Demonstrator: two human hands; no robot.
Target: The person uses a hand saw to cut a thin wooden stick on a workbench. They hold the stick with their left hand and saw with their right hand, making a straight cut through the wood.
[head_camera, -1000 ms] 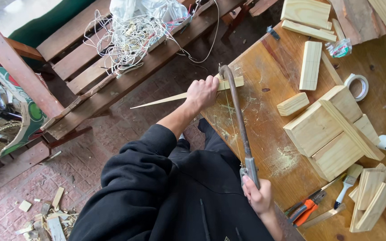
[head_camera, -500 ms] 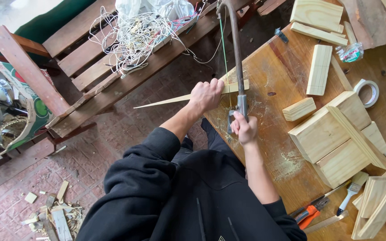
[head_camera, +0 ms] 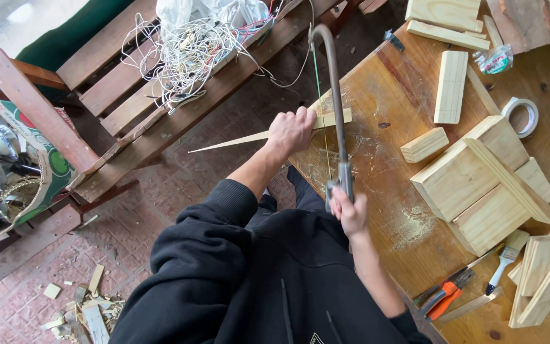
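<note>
The saw (head_camera: 335, 108) stood across the table's (head_camera: 377, 172) near edge, its frame reaching out past the edge toward the bench (head_camera: 160, 108). The left hand (head_camera: 291, 130) pinned the strip (head_camera: 249, 136) just left of the blade, closing that side. The right hand (head_camera: 349, 211) gripped the handle. Right of the saw lay a bare stretch of dusty tabletop, open as far as a small block (head_camera: 424, 145) and the box (head_camera: 479, 181). Beyond these, planks (head_camera: 450, 86), tape (head_camera: 521, 117), pliers (head_camera: 444, 298) and a brush (head_camera: 507, 255) crowded the surface. Wires (head_camera: 192, 51) covered the bench.
</note>
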